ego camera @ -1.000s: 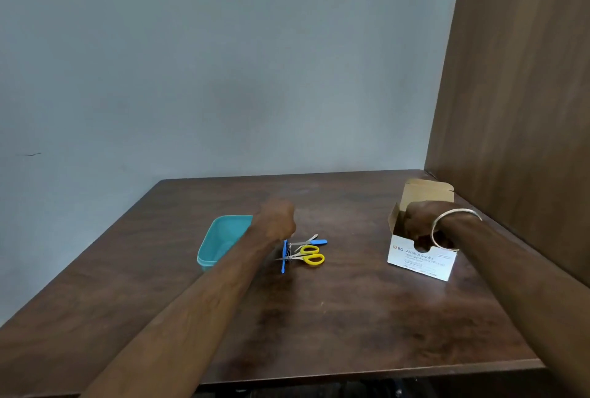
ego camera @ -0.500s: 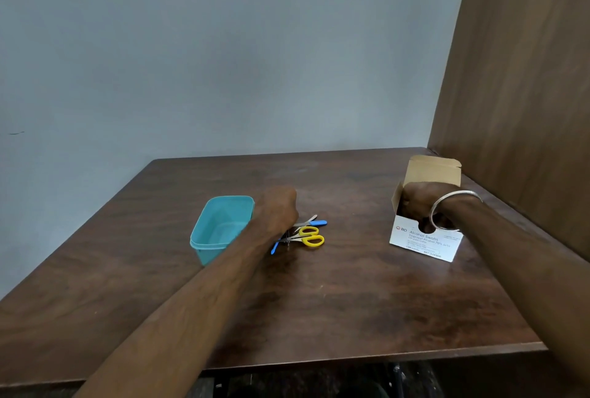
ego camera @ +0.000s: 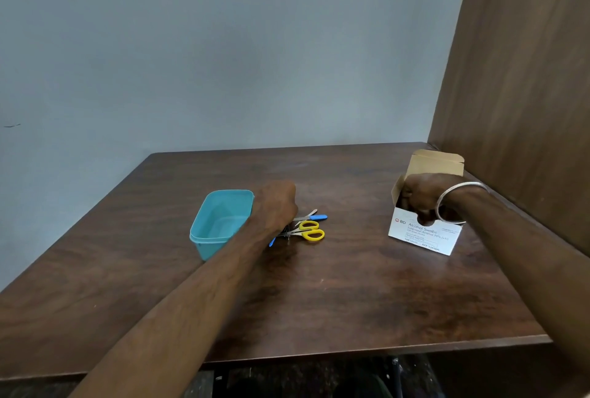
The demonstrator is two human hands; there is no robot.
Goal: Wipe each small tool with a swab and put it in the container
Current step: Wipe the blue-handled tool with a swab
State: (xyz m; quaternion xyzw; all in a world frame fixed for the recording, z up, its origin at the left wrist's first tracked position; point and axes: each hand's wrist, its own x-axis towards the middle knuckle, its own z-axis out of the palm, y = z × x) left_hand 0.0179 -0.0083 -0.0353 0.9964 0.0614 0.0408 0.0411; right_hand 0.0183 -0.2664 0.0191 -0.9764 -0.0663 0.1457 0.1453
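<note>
1. The left hand (ego camera: pixel 276 206) is fisted over the heap of tools (ego camera: pixel 300 230) just right of the tub (ego camera: pixel 220 223); its fingers curl under and out of sight, so I cannot tell which tool, if any, they pinch
2. The right hand (ego camera: pixel 424 196) is sunk in the open swab box (ego camera: pixel 421 235) near the right edge of the surface (ego camera: pixel 319 302); its fingers are curled inside, and whether they hold a swab is hidden
3. Risk: the tools lie tangled, the yellow scissors (ego camera: pixel 311 231) touching a blue-handled tool (ego camera: pixel 316 217) and another blue tip (ego camera: pixel 272 242), so lifting one may drag or flick the others
4. Risk: scissor points lie under the fist and could prick it in a blind grab
5. Risk: the box looks light, so pulling a swab one-handed may tip it or bring out several
6. Risk: a tool may get dropped in the empty tub unwiped, it being so near
7. Writing on the box: "BD", "Alcohol Swabs"; a line seems to say 70% isopropyl alcohol, and "100 Units"; the rest is too small
</note>
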